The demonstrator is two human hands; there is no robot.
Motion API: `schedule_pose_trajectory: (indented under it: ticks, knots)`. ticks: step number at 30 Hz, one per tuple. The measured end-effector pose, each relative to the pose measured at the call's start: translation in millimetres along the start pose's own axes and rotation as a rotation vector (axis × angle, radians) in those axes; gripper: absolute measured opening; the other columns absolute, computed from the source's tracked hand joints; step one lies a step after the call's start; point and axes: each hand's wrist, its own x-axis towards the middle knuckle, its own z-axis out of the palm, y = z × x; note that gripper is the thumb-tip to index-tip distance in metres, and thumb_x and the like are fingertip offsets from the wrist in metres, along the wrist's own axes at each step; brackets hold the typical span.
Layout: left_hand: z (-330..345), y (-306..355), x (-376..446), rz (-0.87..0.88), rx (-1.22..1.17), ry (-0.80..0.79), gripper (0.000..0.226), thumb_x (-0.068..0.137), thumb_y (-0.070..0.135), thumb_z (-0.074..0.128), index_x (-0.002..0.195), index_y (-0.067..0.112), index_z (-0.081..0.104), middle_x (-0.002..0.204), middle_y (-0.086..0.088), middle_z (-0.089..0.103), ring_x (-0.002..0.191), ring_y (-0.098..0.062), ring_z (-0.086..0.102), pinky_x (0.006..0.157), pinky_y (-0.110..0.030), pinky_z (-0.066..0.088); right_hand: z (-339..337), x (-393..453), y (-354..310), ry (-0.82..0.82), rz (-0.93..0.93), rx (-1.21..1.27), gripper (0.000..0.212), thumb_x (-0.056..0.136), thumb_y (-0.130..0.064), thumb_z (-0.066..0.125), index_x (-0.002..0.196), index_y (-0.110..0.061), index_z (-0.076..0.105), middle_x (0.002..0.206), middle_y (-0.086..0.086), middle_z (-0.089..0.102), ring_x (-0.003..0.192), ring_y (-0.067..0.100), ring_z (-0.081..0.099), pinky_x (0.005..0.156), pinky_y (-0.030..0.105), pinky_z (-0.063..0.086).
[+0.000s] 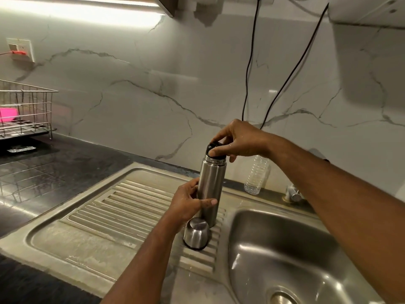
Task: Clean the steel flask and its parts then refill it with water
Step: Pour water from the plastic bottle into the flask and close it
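In the head view, the steel flask (210, 189) is stood upright on the ribbed drainboard (122, 207) of the sink (285, 244), just left of the basin. Its lower body is gripped by the left hand (188, 205), with the thumb laid across the front and the fingers wrapped round the far side; this hold is judged to be there so that the body is kept from turning. The black stopper (213, 150) at the flask's mouth is pinched from above by the right hand (236, 141), thumb in front and fingertips curled over the top, a grip suited to twisting. Whether the stopper is being screwed in or out cannot be told from this moment alone.

The steel cup lid (196, 234) is set mouth down on the drainboard, touching or very nearly touching the foot of the flask, a placement that would let it drain and keep it within reach. A clear plastic bottle (257, 176) is stood against the marble wall behind the sink, partly hidden by the right forearm. The base of a tap (293, 194) is seen beside it. At the far left a wire dish rack (26, 110) holding something pink is placed on the dark counter (54, 167), well apart from the work. No running water is seen
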Motion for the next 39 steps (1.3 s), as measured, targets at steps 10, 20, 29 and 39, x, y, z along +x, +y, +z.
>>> schedule_pose_trajectory:
  ticks: [10,20,29,39]
  knots:
    - [0,2,0,0.012,0.012,-0.008,0.066,0.076,0.017,0.091,0.134,0.032,0.063,0.120,0.004,0.076,0.116,-0.016,0.071,0.104,-0.049,0.056,9,-6,-23,0.028,0.156,-0.047,0.064,0.093,-0.035,0.077,0.145,-0.009,0.051,0.133,0.013,0.061,0.099,0.025,0.069,0.075,0.037,0.066]
    - [0,2,0,0.000,0.003,-0.007,0.062,0.077,0.015,0.091,0.130,0.033,0.064,0.118,0.005,0.077,0.114,-0.015,0.071,0.098,-0.041,0.058,40,-8,-16,0.378,0.243,-0.164,0.082,0.073,-0.086,0.066,0.102,-0.009,0.072,0.092,0.004,0.075,0.077,0.021,0.074,0.074,0.042,0.065]
    - [-1,0,1,-0.010,0.015,-0.003,0.066,0.074,0.018,0.093,0.132,0.032,0.064,0.119,0.003,0.077,0.115,-0.018,0.071,0.101,-0.048,0.058,42,-15,5,0.213,0.110,0.406,0.055,0.082,-0.023,0.087,0.133,-0.018,0.065,0.125,0.000,0.067,0.120,0.018,0.062,0.093,0.027,0.052]
    - [-3,2,-1,-0.004,0.001,-0.032,0.071,0.072,0.020,0.094,0.134,0.030,0.063,0.119,0.001,0.077,0.114,-0.018,0.072,0.103,-0.047,0.057,46,-9,3,0.230,0.150,0.543,0.075,0.081,-0.044,0.086,0.144,-0.015,0.055,0.136,0.001,0.063,0.124,0.019,0.059,0.092,0.030,0.050]
